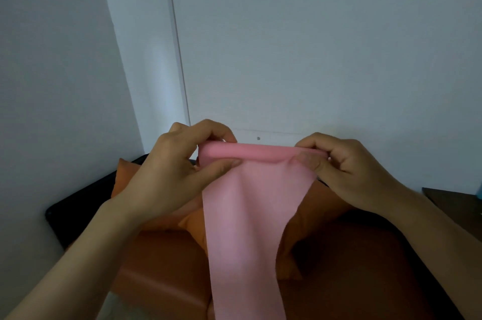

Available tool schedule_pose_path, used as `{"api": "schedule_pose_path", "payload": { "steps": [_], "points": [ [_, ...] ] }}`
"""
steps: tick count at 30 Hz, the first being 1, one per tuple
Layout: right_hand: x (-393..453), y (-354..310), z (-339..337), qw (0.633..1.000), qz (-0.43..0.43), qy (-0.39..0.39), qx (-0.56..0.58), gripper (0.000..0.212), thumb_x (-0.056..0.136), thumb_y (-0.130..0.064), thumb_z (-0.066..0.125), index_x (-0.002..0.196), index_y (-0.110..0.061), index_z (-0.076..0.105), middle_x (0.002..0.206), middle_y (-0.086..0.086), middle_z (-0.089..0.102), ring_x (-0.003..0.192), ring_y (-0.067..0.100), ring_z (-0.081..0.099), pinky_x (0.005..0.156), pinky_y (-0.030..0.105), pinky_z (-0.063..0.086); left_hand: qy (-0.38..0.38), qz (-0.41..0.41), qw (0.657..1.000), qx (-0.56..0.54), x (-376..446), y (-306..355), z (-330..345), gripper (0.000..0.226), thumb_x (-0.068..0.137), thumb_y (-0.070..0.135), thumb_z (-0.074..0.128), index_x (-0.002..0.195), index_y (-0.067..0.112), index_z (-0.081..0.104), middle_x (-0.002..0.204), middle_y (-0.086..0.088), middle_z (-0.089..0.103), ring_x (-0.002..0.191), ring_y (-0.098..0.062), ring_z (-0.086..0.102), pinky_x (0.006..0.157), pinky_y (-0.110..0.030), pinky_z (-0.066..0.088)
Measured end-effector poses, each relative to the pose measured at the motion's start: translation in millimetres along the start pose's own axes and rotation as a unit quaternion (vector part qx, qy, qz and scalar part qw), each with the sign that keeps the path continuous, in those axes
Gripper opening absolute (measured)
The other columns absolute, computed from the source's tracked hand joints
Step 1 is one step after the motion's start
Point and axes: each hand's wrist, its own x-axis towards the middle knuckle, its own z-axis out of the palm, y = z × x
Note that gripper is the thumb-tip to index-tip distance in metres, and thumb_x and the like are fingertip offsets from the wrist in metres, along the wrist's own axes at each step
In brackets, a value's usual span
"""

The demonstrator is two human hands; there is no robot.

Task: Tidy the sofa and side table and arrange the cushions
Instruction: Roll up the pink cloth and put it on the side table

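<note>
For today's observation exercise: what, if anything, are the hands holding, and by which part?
Both hands hold a pink cloth by its rolled top edge: left hand pinches one end, right hand the other.

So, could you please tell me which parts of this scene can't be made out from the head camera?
- Pink cloth: its lower end is cut off by the bottom edge, so its full length is unknown.
- Orange cushions: largely hidden behind the cloth, the left hand and the right hand.
- Side table: cut off by the right edge; a blue item on it is barely in view.
- Sofa: dim, partly covered.
</note>
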Motion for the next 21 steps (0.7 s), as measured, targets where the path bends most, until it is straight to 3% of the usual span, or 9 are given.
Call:
{"api": "schedule_pose_path", "payload": {
  "steps": [2, 3, 8, 13, 15, 18, 21],
  "points": [
    [0.0, 1.8, -0.3, 1.000, 0.009, 0.013, 0.018, 0.028, 0.078, -0.048, 0.069, 0.097, -0.028, 0.063, 0.082, -0.009, 0.064, 0.069, 0.016, 0.060, 0.055, 0.032, 0.050, -0.001, -0.008, 1.000, -0.001, 0.1, -1.3, 2.2, 0.021, 0.081, 0.051, 0.060, 0.098, 0.039, 0.060, 0.096, 0.018, 0.064, 0.089, -0.020, 0.052, 0.060, -0.011, 0.044],
    [-0.3, 2.1, -0.2, 1.000, 0.004, 0.019, 0.016, 0.031, 0.076, -0.047, 0.073, 0.097, -0.028, 0.063, 0.085, -0.006, 0.064, 0.073, 0.018, 0.061, 0.058, 0.034, 0.052, 0.000, -0.011, 1.000, -0.001, 0.2, -1.8, 3.4, 0.023, 0.080, 0.053, 0.060, 0.098, 0.039, 0.060, 0.095, 0.018, 0.064, 0.090, -0.018, 0.052, 0.061, -0.010, 0.044],
    [-0.1, 3.6, -3.1, 0.999, -0.013, 0.029, -0.013, 0.017, 0.086, -0.042, 0.065, 0.096, -0.029, 0.062, 0.086, -0.014, 0.063, 0.071, 0.009, 0.058, 0.059, 0.015, 0.044, 0.014, -0.011, 1.000, -0.013, 2.8, -0.2, 5.7, 0.025, 0.078, 0.055, 0.062, 0.098, 0.041, 0.063, 0.094, 0.018, 0.065, 0.092, -0.017, 0.056, 0.060, -0.018, 0.049],
    [-1.6, 5.7, -6.4, 1.000, 0.014, 0.013, -0.009, 0.025, 0.087, -0.051, 0.048, 0.095, -0.032, 0.062, 0.075, -0.013, 0.062, 0.059, 0.004, 0.052, 0.056, 0.012, 0.038, 0.004, 0.003, 1.000, -0.029, 4.7, -0.2, 4.5, 0.031, 0.076, 0.049, 0.067, 0.105, 0.047, 0.057, 0.095, 0.010, 0.062, 0.077, -0.020, 0.055, 0.056, -0.015, 0.046],
    [-2.3, 4.9, -8.1, 1.000, 0.009, 0.003, -0.003, 0.025, 0.086, -0.052, 0.052, 0.094, -0.031, 0.063, 0.070, -0.009, 0.060, 0.055, 0.006, 0.049, 0.053, 0.013, 0.036, 0.001, 0.009, 1.000, -0.016, 4.0, -2.1, 4.7, 0.023, 0.080, 0.046, 0.066, 0.102, 0.045, 0.058, 0.096, 0.012, 0.064, 0.078, -0.021, 0.056, 0.056, -0.015, 0.044],
    [-3.2, 2.5, -9.6, 1.000, 0.010, 0.006, 0.015, 0.034, 0.078, -0.044, 0.075, 0.102, -0.025, 0.061, 0.073, 0.000, 0.061, 0.062, 0.014, 0.055, 0.056, 0.014, 0.042, 0.007, -0.003, 1.000, -0.011, 2.7, -2.3, 4.2, 0.017, 0.082, 0.048, 0.062, 0.098, 0.042, 0.060, 0.095, 0.016, 0.065, 0.083, -0.019, 0.057, 0.057, -0.024, 0.047],
    [-2.5, 1.8, -8.8, 0.999, -0.012, 0.028, -0.014, 0.032, 0.078, -0.041, 0.075, 0.100, -0.023, 0.062, 0.078, -0.002, 0.062, 0.068, 0.016, 0.058, 0.058, 0.020, 0.047, 0.012, -0.009, 1.000, -0.018, 2.6, -1.3, 3.8, 0.019, 0.083, 0.050, 0.061, 0.098, 0.040, 0.062, 0.094, 0.018, 0.065, 0.084, -0.019, 0.057, 0.058, -0.027, 0.048]
  ]
}}
